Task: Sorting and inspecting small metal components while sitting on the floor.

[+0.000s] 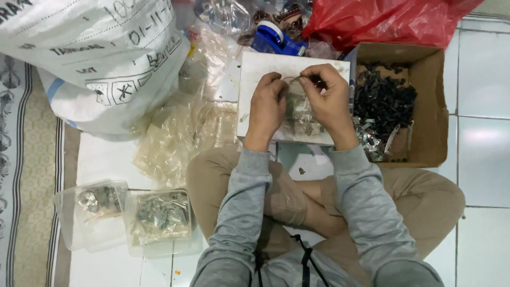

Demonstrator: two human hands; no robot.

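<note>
you are sitting cross-legged on the tiled floor, holding a small clear plastic bag (pixel 300 109) of grey metal parts over a white board (pixel 255 69). your left hand (pixel 267 109) is closing its fingers on the bag's left side, and your right hand (pixel 328 98) is pinching the bag's top edge between thumb and forefinger. a cardboard box (pixel 430 114) of small black parts is sitting just to the right, two clear tubs (pixel 127 218) are resting near your left knee, and a white sack (pixel 101 58) is lying at upper left.
</note>
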